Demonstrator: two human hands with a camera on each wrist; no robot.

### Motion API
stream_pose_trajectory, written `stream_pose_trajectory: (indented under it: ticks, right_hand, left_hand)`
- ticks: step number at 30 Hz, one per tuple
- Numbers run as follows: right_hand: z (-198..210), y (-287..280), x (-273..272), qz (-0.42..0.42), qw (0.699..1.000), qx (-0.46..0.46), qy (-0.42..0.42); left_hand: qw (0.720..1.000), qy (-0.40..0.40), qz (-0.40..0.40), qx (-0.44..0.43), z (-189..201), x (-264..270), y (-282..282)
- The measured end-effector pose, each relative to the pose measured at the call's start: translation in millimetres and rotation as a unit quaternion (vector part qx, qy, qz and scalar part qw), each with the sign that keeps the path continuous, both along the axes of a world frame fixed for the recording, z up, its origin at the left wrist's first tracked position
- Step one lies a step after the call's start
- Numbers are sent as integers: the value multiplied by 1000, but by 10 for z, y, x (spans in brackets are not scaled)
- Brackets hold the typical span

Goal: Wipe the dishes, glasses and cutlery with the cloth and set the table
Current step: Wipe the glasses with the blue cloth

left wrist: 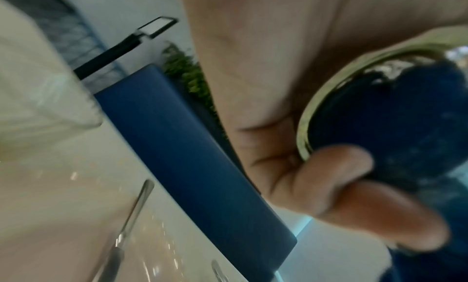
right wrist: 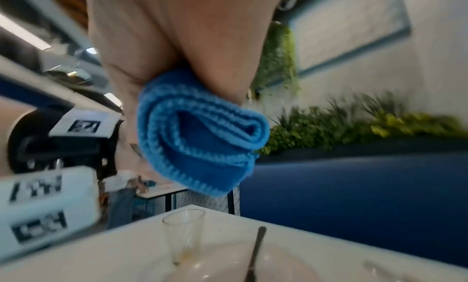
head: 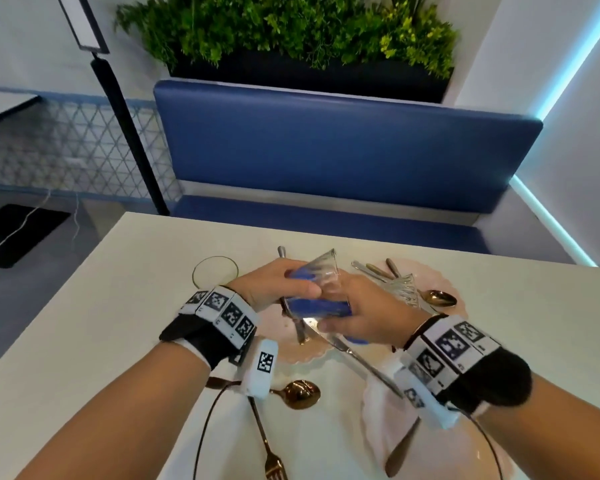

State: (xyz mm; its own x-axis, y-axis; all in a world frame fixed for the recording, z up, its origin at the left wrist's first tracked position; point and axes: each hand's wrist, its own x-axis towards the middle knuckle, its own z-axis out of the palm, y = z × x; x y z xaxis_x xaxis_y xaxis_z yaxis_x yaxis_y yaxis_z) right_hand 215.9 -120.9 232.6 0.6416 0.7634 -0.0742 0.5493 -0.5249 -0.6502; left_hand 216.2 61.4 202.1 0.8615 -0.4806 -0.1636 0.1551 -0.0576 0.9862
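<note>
Over a pink plate (head: 284, 351) I hold a clear glass (head: 323, 271) tilted between both hands. My left hand (head: 293, 289) grips its side; in the left wrist view its fingers (left wrist: 336, 182) curl under the glass rim (left wrist: 326, 94). A blue cloth (head: 317, 306) is stuffed into the glass and shows dark inside it (left wrist: 395, 122). My right hand (head: 347, 323) grips the cloth at the glass's mouth. A rolled end of the cloth (right wrist: 200, 134) sticks out below that palm.
A second glass (head: 215, 271) stands upright at left. Behind my right hand, a ribbed glass (head: 404, 289) and cutlery with a gold spoon (head: 442, 297) lie on another plate. Nearer me lie a knife (head: 361, 363), gold spoon (head: 298, 393), fork (head: 274, 469) and plate (head: 378, 420).
</note>
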Motion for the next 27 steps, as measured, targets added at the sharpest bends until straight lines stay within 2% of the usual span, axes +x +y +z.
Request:
stream_pose_trajectory:
  ticks: [2, 4, 5, 6, 7, 8, 9, 10, 11, 12, 13, 14, 16, 17, 18, 19, 20, 21, 22, 25, 26, 27]
  right_hand:
    - [-25, -40, -44, -37, 989, 40, 139]
    - [-75, -89, -111, -103, 942, 134, 289]
    - [-91, -117, -123, -135, 913, 187, 338]
    - [-99, -128, -113, -163, 887, 233, 363]
    - [-82, -124, -105, -181, 876, 261, 363]
    - [-60, -98, -86, -190, 888, 263, 326]
    - [-46, -76, -61, -191, 921, 233, 248]
    - [-13, -52, -50, -172, 960, 170, 139]
    - [8, -21, -52, -137, 987, 82, 25]
    - [13, 19, -60, -91, 994, 10, -66]
    - [-1, 52, -74, -57, 992, -28, -107]
    - [-8, 80, -89, -45, 994, -29, -98]
    - [-6, 92, -104, -67, 997, 26, -12]
    - [11, 74, -120, -96, 989, 82, 74]
    - [37, 52, -127, -122, 965, 153, 176]
    - [40, 22, -142, -144, 920, 227, 285]
    - [44, -8, -153, -164, 863, 292, 378]
    - [35, -29, -171, -189, 822, 328, 425]
    - [22, -30, -191, -218, 802, 341, 440]
    - [-26, 9, -269, -285, 789, 341, 424]
    - [-25, 22, -283, -281, 800, 341, 405]
    - [-21, 22, -285, -257, 836, 323, 362]
  left_hand:
    - [982, -108, -4, 158, 60, -12, -22]
    - [936, -216, 16, 279, 74, -41, -73]
    - [931, -237, 45, 275, 73, -61, -98]
    - [943, -222, 78, 238, 59, -78, -107]
    - [961, -171, 110, 185, 72, -109, -129]
    - [976, -104, 134, 139, 99, -154, -154]
    - [984, -21, 146, 104, 116, -187, -178]
    - [984, 73, 154, 58, 144, -209, -198]
    - [975, 149, 165, -1, 157, -214, -215]
    - [961, 200, 181, -68, 190, -219, -231]
    - [948, 224, 199, -107, 200, -213, -253]
    - [941, 224, 222, -123, 209, -203, -302]
    - [947, 146, 278, -74, 170, -179, -402]
    - [945, 74, 313, -54, 101, -165, -436]
    - [938, -20, 344, -41, 47, -165, -456]
    - [931, -113, 345, -27, -18, -181, -457]
    - [928, -183, 323, -14, -48, -211, -458]
    - [931, -221, 292, 0, -102, -230, -455]
    - [940, -225, 256, 14, -118, -249, -458]
    - [968, -143, 198, 59, -138, -221, -444]
    - [977, -85, 185, 68, -97, -205, -429]
    - [983, -7, 173, 64, -54, -173, -407]
